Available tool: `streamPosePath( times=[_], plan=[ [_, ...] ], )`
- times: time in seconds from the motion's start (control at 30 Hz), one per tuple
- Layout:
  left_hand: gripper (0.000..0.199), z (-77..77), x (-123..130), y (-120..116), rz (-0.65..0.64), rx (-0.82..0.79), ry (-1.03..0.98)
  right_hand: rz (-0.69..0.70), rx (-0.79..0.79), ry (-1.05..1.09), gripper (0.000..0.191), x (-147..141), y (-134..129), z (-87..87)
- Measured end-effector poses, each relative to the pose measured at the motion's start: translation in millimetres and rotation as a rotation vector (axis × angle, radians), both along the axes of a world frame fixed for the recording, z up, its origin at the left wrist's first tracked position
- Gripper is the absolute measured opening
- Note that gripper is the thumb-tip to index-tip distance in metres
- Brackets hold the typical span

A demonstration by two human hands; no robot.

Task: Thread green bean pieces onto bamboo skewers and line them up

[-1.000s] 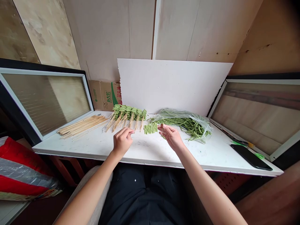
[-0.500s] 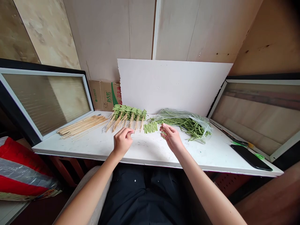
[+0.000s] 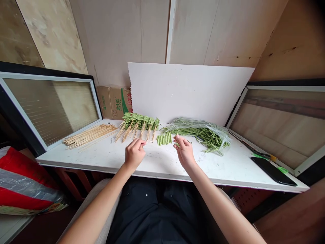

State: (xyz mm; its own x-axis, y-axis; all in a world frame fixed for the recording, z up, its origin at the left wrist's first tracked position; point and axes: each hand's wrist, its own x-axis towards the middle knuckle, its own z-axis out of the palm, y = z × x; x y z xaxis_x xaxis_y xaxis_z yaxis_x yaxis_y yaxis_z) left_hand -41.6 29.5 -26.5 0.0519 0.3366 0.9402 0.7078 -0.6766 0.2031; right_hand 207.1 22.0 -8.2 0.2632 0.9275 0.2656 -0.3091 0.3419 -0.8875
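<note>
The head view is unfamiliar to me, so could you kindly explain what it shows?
No machine here: a person works bare-handed, filmed by a camera worn on the head, looking forward and down. The left hand pinches a thin stick carrying a row of green bean pieces; the right hand, beside the row, appears to hold loose pieces. On the white table lie bare sticks, a pile of bean skewers, long beans with clear plastic and, at right, a dark phone.
</note>
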Motion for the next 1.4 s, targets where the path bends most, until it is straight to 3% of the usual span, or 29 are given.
streamPosePath(
  times=[0.83, 1.13, 1.4],
  plan=[
    [0.032, -0.7, 7, -6, -0.081, 0.040, 0.030, -0.040, 0.008, 0.016, 0.036, -9, -3, -2.6],
    [0.028, 7.6, 3, -6, -0.066, 0.034, -0.025, 0.004, 0.065, 0.014, 0.038, -8, -13, 15.4],
    [0.023, 2.7, 1, -3, -0.061, -0.038, -0.055, -0.034, 0.096, -0.136, 0.035, -11, -10, 1.9]
  ],
)
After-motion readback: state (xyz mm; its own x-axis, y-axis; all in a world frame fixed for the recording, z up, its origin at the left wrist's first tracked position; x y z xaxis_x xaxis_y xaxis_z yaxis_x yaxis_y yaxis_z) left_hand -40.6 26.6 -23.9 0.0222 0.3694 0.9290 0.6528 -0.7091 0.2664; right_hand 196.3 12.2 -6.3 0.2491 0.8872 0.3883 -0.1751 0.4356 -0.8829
